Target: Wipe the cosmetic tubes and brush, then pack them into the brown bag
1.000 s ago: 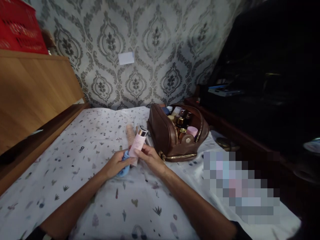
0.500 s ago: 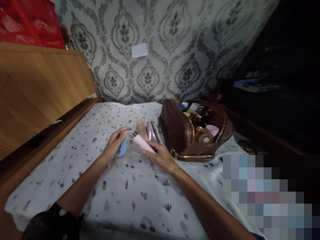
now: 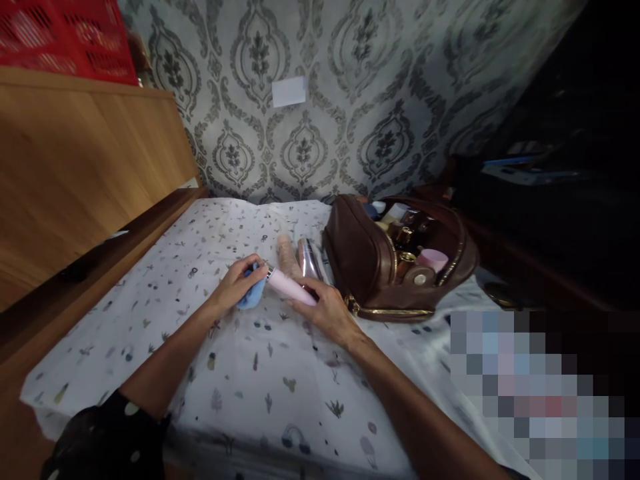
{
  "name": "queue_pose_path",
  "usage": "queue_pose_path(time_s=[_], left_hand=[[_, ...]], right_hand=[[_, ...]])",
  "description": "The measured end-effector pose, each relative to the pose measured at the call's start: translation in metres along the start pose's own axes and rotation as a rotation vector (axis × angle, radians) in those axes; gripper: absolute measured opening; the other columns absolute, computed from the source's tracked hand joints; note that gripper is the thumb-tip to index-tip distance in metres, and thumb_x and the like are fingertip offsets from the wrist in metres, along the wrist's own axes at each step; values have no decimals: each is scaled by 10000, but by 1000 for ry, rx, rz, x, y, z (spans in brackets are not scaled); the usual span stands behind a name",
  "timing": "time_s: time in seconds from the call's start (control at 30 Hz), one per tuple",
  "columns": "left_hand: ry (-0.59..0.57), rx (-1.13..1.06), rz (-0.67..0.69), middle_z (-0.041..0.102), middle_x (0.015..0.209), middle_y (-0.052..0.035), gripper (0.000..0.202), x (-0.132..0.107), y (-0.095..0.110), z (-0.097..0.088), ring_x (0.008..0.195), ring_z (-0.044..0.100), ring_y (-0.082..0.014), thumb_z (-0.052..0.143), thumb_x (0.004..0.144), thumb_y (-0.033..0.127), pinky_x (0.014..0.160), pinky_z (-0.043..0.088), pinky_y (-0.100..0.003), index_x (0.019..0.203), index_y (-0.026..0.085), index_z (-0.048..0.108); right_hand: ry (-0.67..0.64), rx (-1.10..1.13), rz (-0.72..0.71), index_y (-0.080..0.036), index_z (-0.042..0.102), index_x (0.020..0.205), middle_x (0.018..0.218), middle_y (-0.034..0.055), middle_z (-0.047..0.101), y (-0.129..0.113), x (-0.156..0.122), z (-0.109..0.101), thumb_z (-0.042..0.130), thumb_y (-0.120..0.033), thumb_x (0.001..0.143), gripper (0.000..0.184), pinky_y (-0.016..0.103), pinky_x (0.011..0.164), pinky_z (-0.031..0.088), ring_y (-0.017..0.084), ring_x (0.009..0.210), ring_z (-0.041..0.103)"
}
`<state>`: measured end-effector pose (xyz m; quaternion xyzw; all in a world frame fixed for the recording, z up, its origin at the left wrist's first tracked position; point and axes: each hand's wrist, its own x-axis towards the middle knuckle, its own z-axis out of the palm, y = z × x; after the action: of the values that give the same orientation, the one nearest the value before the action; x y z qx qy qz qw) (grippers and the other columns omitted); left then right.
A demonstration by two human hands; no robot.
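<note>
In my right hand (image 3: 327, 310) is a pink tube (image 3: 293, 289) with a silver end, tilted so that end points up and left. My left hand (image 3: 237, 283) pinches a blue cloth (image 3: 253, 295), and its fingers are at the tube's silver end. Just beyond, a beige tube (image 3: 287, 253) and a shiny silver-pink tube (image 3: 309, 259) lie on the patterned white sheet (image 3: 240, 380). To the right sits a brown toiletry bag (image 3: 357, 250), unzipped, with several bottles and a pink-capped container (image 3: 433, 259) inside.
A wooden cabinet (image 3: 95, 147) flanks the left side, with a red plastic basket (image 3: 65, 37) on top. Patterned wallpaper (image 3: 340, 120) with a white card (image 3: 289, 92) rises behind. On the right are a dark area and a blurred-out patch.
My left hand has closed in on the tube's silver end, bringing the blue cloth against it. The tube has tipped slightly flatter in my right hand. The whole view has shifted a little.
</note>
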<state>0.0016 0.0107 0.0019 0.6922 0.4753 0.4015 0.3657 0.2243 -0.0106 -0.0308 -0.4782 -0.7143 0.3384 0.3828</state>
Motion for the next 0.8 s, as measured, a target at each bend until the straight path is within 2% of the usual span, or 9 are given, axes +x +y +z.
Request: queue_pose_path(time_s=[0.07,0.13,0.2,0.3,0.37,0.5,0.6,0.7,0.8], left_hand=[[-4,8,7,441,628,42,355,0,-2,-1,559,390,-109,593,860,553,523,348,-229,777,210,549],[-16,2,11,526,703,21,319,0,-2,-4,620,469,-123,618,858,531,573,396,-231,868,213,610],[-45,-29,23,628,893,-21,332,-1,0,-7,761,573,-153,644,848,500,677,459,-247,1040,230,660],[-89,-54,23,649,1111,-66,460,-1,2,-9,924,625,-199,634,844,496,790,493,-281,1238,258,640],[-77,-24,18,651,1074,-69,473,-2,2,-7,920,617,-202,608,848,523,776,493,-279,1228,243,642],[-36,31,-1,624,883,-24,373,-1,-2,-2,821,574,-171,597,842,532,713,470,-246,1006,204,663],[-52,7,-4,636,916,-17,365,0,-3,-4,816,570,-161,620,841,516,711,460,-234,1025,204,669],[-88,-10,-5,658,965,-37,413,0,-2,-8,807,573,-170,630,833,520,690,459,-243,1089,199,679],[-97,-42,-11,660,903,-30,416,0,0,-9,753,559,-164,647,809,520,646,439,-244,1066,196,690]], right_hand=[[21,1,-14,-203,715,976,848,7,709,0,0,0,713,-353,736,283,287,700,460,184,742,612],[31,16,-16,-210,703,998,847,3,711,2,1,0,714,-342,728,300,280,692,457,181,735,611],[40,37,1,-213,684,993,814,-4,704,3,1,0,716,-361,729,305,270,667,448,177,714,607],[47,50,22,-211,655,907,770,-6,692,5,1,0,715,-411,741,267,264,647,440,176,698,603],[46,43,22,-209,653,886,783,-1,698,5,1,0,722,-418,742,263,266,656,443,179,715,609],[22,44,2,-209,695,928,826,1,717,3,0,0,732,-418,752,275,272,673,455,184,751,626],[5,110,-11,-201,732,915,806,6,713,2,-1,-1,724,-462,776,296,275,656,470,182,736,634],[-122,323,101,-171,735,836,683,14,680,-2,-2,-3,705,-581,782,415,261,526,469,171,597,639],[-258,606,271,-137,706,778,618,20,662,-8,-4,-5,753,-661,706,530,238,439,459,162,496,645]])
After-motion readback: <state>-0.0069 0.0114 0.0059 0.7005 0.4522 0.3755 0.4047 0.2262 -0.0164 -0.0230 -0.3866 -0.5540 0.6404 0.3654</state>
